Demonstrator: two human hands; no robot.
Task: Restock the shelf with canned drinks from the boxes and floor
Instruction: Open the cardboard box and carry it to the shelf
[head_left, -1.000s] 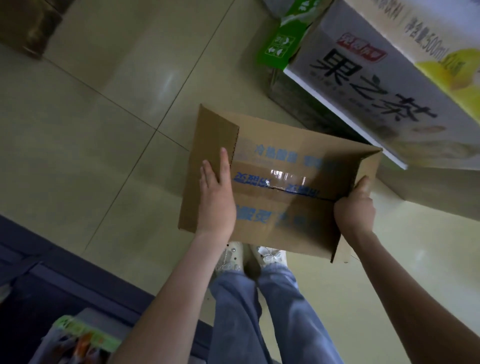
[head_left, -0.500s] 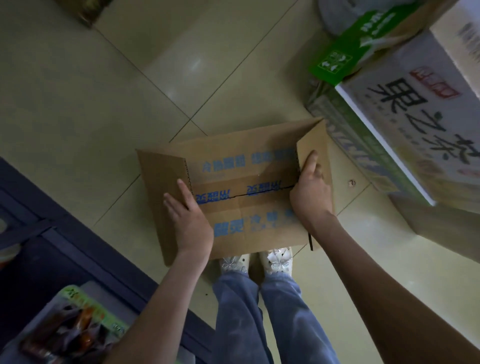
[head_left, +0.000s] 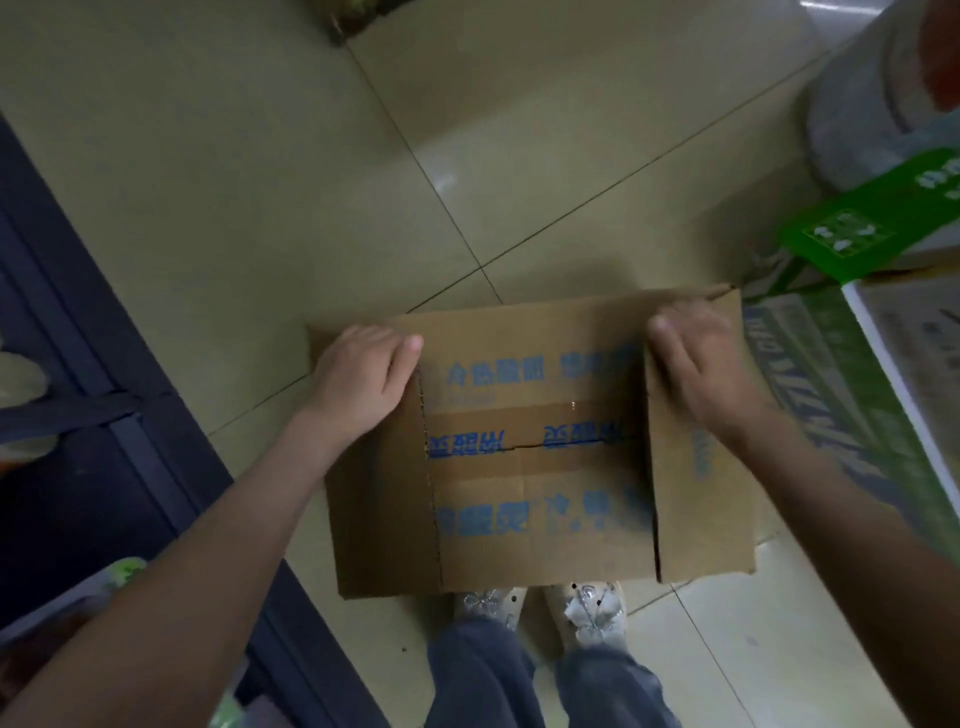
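I hold a brown cardboard box with blue print and a taped centre seam flat in front of me, above the tiled floor and my shoes. My left hand grips its upper left corner, fingers curled over the far edge. At the upper right corner my right hand grips the right side flap, fingers curled over its top. No cans show; the side of the box facing me is its taped panel.
A green and white drink carton stands at the right, a green-flapped box and a grey bundle behind it. The dark shelf base runs along the left, with packaged goods at the lower left. Beige floor tiles lie ahead.
The box has swung from tilted to square in front of me. Both hands have slid up from its side edges to its far corners. The view has shifted right.
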